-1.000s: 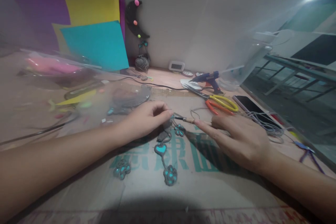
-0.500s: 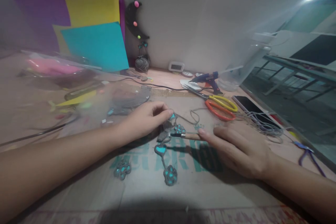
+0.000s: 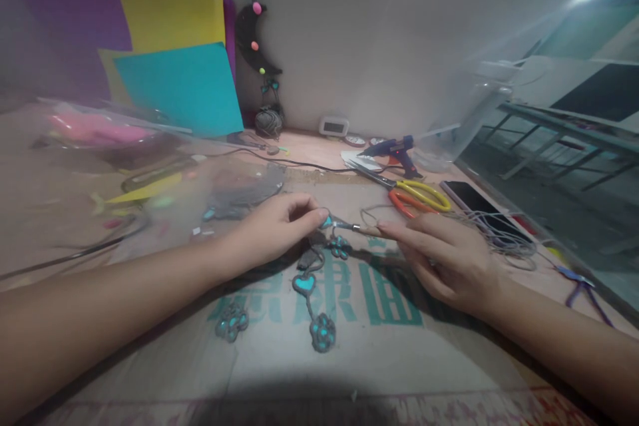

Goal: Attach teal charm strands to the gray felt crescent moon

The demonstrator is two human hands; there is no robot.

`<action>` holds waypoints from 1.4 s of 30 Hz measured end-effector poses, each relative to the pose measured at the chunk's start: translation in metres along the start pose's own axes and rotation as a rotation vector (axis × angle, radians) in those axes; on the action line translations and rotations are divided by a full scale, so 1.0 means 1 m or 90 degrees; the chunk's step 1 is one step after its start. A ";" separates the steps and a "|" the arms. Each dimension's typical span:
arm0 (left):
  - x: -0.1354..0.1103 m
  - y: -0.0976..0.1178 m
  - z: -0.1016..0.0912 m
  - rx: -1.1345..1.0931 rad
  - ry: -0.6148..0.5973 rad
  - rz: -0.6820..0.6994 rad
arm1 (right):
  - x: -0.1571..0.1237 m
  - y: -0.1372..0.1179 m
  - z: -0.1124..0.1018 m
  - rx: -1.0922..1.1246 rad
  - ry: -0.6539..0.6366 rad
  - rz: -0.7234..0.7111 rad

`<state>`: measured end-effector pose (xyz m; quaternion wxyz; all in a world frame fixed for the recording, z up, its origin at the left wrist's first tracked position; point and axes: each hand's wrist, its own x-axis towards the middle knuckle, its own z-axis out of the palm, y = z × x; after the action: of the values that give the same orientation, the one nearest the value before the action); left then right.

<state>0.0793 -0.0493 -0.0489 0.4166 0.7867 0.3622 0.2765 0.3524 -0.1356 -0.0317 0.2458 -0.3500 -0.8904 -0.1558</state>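
My left hand [image 3: 289, 226] is closed in a pinch on a small turquoise charm [image 3: 326, 221] with a grey edge, raised just over the board. In my right hand [image 3: 444, 259] is a slim paintbrush [image 3: 369, 230] with a wooden handle and metal ferrule; its tip meets or nearly meets the charm. Below hang or lie a turquoise paw charm [image 3: 340, 247], a grey-rimmed heart charm [image 3: 304, 284] and a round paw charm [image 3: 323, 333], apparently linked by grey cord. A separate paw charm [image 3: 232, 323] lies left of them. My left fingers partly hide the pinched charm.
Scissors [image 3: 419, 196], a blue glue gun [image 3: 394, 150], a phone [image 3: 484, 213] and a loose cord bundle [image 3: 504, 239] lie to the right. Behind stand a small digital clock [image 3: 333, 126] and coloured sheets [image 3: 180, 90]. A plastic bag [image 3: 100, 130] is at left.
My right hand has moved the paintbrush up and away from me, from beside the grey piece to the turquoise charm. My left hand keeps its pinch in place.
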 end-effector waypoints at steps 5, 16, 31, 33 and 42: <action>0.000 -0.001 0.000 0.008 -0.008 0.013 | -0.001 -0.001 0.002 -0.034 -0.010 -0.007; -0.001 -0.001 0.000 0.055 -0.021 0.024 | 0.005 -0.011 -0.014 -0.258 -0.039 -0.144; -0.001 -0.001 0.001 0.019 -0.007 0.010 | 0.002 -0.003 0.002 0.040 0.044 0.161; -0.001 -0.001 0.001 0.016 -0.004 0.013 | 0.002 0.000 0.003 0.039 0.038 0.144; -0.001 -0.003 0.001 -0.008 -0.003 0.022 | 0.003 0.002 0.002 0.044 0.042 0.082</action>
<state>0.0785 -0.0491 -0.0519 0.4178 0.7906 0.3460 0.2841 0.3515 -0.1316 -0.0318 0.2965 -0.3925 -0.8623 -0.1199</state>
